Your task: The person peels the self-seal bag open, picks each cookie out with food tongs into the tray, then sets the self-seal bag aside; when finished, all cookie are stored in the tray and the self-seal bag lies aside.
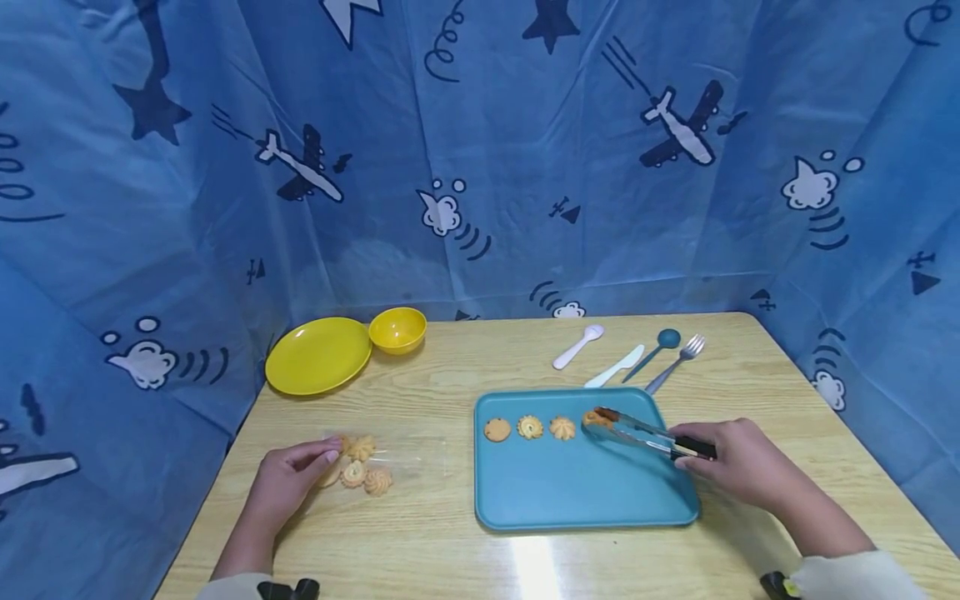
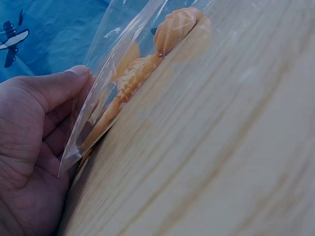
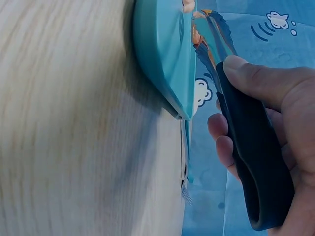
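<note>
My left hand (image 1: pixel 288 479) pinches the edge of a clear plastic bag (image 2: pixel 110 54) lying on the table at the left. Inside the bag are several cookies (image 1: pixel 354 475) of different shapes. My right hand (image 1: pixel 738 458) grips black-handled metal tongs (image 3: pixel 251 142) over the right part of a teal tray (image 1: pixel 577 492). Between the tongs' tips is a cookie (image 1: pixel 596 419) at the tray's upper side; whether it touches the tray I cannot tell. To its left, a round cookie (image 1: pixel 497 430), a ring-shaped cookie (image 1: pixel 529 427) and a swirled cookie (image 1: pixel 562 428) lie in a row.
A yellow plate (image 1: pixel 318 356) and a yellow bowl (image 1: pixel 398 331) stand at the back left. Behind the tray lie a pale spoon (image 1: pixel 579 347), a white knife (image 1: pixel 615 367), a dark teal spoon (image 1: pixel 658 347) and a fork (image 1: pixel 678 362). A blue printed curtain (image 1: pixel 480 167) hangs beyond the table.
</note>
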{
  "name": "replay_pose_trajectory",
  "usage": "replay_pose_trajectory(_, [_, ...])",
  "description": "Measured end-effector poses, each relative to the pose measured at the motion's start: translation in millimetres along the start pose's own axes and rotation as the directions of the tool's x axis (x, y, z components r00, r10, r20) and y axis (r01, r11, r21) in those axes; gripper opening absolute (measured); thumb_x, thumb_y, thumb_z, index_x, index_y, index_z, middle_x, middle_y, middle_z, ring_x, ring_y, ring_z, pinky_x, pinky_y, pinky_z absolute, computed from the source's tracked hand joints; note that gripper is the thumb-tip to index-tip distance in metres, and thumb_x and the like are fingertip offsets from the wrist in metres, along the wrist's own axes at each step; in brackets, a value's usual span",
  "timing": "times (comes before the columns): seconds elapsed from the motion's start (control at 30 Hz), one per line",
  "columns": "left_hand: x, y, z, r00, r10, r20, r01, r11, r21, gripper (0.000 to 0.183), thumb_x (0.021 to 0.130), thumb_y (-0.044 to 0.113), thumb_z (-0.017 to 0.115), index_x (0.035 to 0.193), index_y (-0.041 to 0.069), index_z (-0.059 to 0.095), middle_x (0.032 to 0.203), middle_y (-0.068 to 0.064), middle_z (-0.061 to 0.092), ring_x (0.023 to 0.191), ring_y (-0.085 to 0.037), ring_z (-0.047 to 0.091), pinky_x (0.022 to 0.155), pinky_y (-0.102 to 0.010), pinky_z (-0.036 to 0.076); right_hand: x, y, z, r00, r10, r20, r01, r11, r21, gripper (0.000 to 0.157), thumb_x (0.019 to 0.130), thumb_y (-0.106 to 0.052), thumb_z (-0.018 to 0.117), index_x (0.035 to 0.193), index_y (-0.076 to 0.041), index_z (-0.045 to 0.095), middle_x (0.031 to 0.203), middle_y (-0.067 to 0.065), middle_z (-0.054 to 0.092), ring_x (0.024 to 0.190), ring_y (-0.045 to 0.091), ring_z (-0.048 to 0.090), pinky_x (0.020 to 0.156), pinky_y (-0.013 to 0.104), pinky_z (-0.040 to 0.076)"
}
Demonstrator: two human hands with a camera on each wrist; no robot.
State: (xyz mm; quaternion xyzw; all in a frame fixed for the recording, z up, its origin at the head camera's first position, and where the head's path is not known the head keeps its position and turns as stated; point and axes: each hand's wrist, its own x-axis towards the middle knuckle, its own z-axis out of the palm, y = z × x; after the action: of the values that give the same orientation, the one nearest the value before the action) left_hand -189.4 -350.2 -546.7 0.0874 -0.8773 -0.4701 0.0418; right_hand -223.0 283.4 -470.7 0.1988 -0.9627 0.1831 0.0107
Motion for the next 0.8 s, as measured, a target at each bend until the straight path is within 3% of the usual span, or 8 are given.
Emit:
replay_pose_trajectory(0.23, [0.2, 0.3, -0.5, 1.000, -0.009, -0.001, 0.009, 1.000, -0.004, 0.037, 0.094, 0.048, 0.070, 0.119, 0.022, 0.077, 0.127, 0.005, 0.073, 0.120, 0.007, 0.057, 0.110, -0.030, 0.048, 3, 0, 4.3, 1.000, 0.001, 0.017, -0.001, 1.000, 0.002, 0.043, 0.086, -0.030, 0.083, 0.124, -0.012, 0.074, 0.111, 0.005, 0.077, 0.092, 0.015, 0.070, 0.075, 0.036, 0.061])
replay_pose_trajectory(0.4, [0.7, -1.5, -0.2, 1.000, 0.008, 0.002, -0.008, 1.000, 0.000, 0.036, 0.095, 0.046, 0.070, 0.119, 0.020, 0.077, 0.128, 0.003, 0.072, 0.127, -0.006, 0.059, 0.109, -0.030, 0.048, 10, -14, 5.5, 1.000, -0.023, -0.008, 0.023, 0.999, 0.045, 0.042, 0.086, -0.032, 0.083, 0.124, -0.014, 0.074, 0.106, 0.003, 0.077, 0.082, 0.007, 0.066, 0.066, 0.026, 0.054])
replay_pose_trajectory(0.6, [1.1, -3.6, 0.3, 1.000, 0.005, 0.002, -0.005, 1.000, 0.004, 0.038, 0.095, 0.048, 0.068, 0.121, 0.020, 0.076, 0.129, 0.002, 0.072, 0.133, -0.022, 0.059, 0.112, -0.040, 0.047, 34, -67, 15.1, 0.989, -0.137, 0.055, 0.129, 0.984, 0.125, 0.041, 0.091, -0.031, 0.079, 0.128, -0.018, 0.072, 0.093, -0.003, 0.077, 0.066, 0.000, 0.057, 0.056, 0.021, 0.047])
replay_pose_trajectory(0.8, [1.2, -3.5, 1.2, 1.000, 0.018, -0.005, -0.018, 1.000, 0.003, 0.039, 0.095, 0.048, 0.069, 0.121, 0.019, 0.076, 0.129, 0.001, 0.072, 0.133, -0.023, 0.059, 0.111, -0.040, 0.048, 68, -130, 45.3, 0.942, -0.313, 0.116, 0.303, 0.948, 0.095, 0.038, 0.094, -0.032, 0.075, 0.130, -0.021, 0.071, 0.103, -0.003, 0.078, 0.063, -0.003, 0.054, 0.055, 0.020, 0.044])
